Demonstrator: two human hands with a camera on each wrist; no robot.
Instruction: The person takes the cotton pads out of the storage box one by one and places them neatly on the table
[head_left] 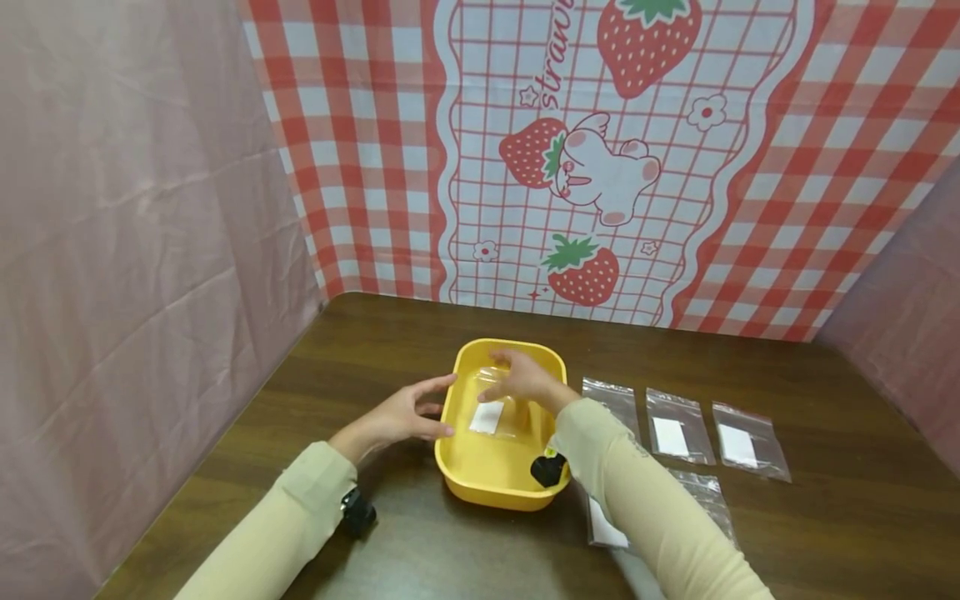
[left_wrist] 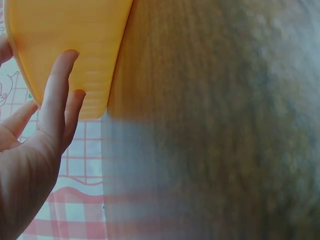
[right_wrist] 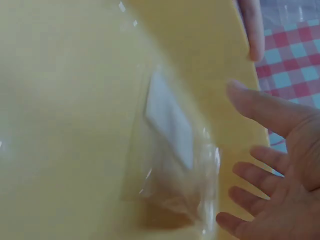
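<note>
A yellow plastic basin stands on the table. Inside it lies a clear zip bag with a white label. My left hand is at the basin's left side, its fingers spread and extended along the outer wall; whether every fingertip touches is hard to tell. My right hand reaches over the right rim into the basin, close to the bag. In the right wrist view its fingers are loosely spread beside the bag, with nothing held between them.
Right of the basin, several clear zip bags with white labels lie on the brown table, among them one bag and another at the far right. My right forearm partly covers the nearer ones. A checked strawberry cloth hangs behind.
</note>
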